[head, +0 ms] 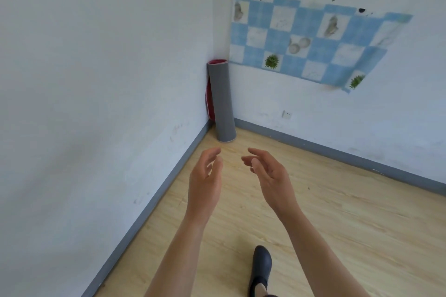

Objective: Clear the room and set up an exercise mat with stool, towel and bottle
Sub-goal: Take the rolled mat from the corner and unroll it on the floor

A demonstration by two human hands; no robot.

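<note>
Rolled grey mat [223, 103] standing upright in the floor's [337, 200] far corner against both walls, left hand [205, 181] and right hand [270, 176] reaching toward it, fingers loose, holding nothing, dark shoe [260, 265] below

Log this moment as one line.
rolled exercise mat: upright in corner, untouched | left hand: open, empty | right hand: open, empty

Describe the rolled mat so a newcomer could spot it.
Find the corner where the white walls meet, left of the blue checked wall sheet. Upright there on the pale wood floor stands a grey rolled mat, red at its top rim.
</note>
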